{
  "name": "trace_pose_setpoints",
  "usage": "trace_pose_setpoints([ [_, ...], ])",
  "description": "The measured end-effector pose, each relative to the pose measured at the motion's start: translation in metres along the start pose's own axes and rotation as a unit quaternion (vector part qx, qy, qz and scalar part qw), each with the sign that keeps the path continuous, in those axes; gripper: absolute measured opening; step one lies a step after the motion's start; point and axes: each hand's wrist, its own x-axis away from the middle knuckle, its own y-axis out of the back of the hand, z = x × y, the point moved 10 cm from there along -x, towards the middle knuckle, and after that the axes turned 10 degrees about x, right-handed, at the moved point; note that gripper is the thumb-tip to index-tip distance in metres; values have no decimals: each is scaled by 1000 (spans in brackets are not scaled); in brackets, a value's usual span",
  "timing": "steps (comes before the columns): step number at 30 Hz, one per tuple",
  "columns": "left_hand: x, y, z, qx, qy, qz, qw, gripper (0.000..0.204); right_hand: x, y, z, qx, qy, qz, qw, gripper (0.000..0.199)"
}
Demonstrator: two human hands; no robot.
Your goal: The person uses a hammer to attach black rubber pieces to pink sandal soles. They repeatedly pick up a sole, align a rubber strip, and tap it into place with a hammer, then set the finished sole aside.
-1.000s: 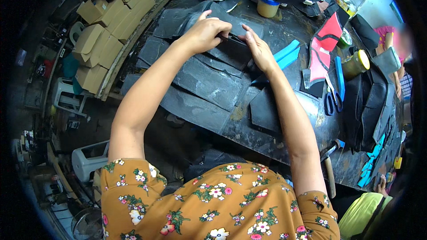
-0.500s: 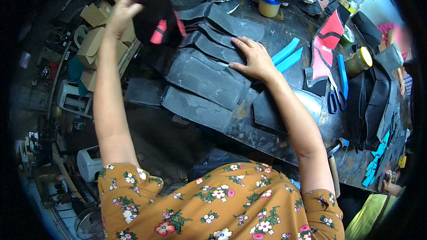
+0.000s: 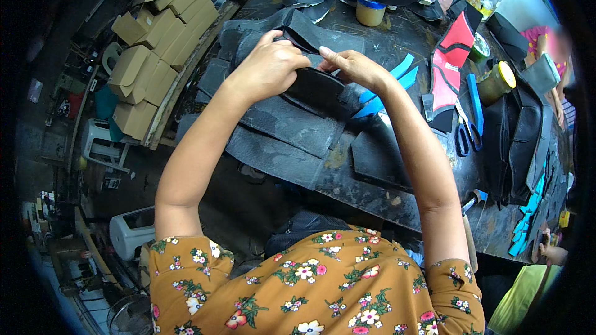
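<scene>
Overlapping dark grey-black leather-like panels lie in a row on the worktable, their surfaces marked with pale smudges. Over the far part of that row, my left hand is closed, fingers curled on the edge of a black panel that is partly raised. Opposite it, my right hand pinches the same area between thumb and fingers; the fingertips are partly hidden. Another black flap stands up just beyond both hands. Blue strips lie beside my right wrist.
To the right are a red-and-black cut piece, scissors, a yellow-lidded jar and a black bag. A blue-lidded jar stands at the back. Cardboard boxes are stacked at left. Another person's hand shows at lower right.
My left hand has come from the upper left onto the panels; the black piece with red patches beside it is out of sight. My right hand has gone from lying flat to pinching.
</scene>
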Motion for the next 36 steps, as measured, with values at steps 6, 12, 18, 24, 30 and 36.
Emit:
trace_pose_setpoints([
  [6,25,88,38,70,96,-186,975,22,-2,2,-30,-6,3,-22,1000,33],
  [12,8,2,-8,-28,-20,-39,999,29,0,-10,-19,-171,-50,44,983,43],
  [18,14,-4,-29,-46,-28,-88,995,26,-15,-32,-14,75,20,69,995,33],
  [24,44,51,5,29,0,-211,977,24,-22,-22,-11,198,102,-59,973,40],
  [30,214,194,243,486,163,-605,609,30,-3,-27,-1,246,149,-148,946,41],
  [36,326,299,346,561,105,-695,437,33,30,-43,22,354,166,-255,884,60],
])
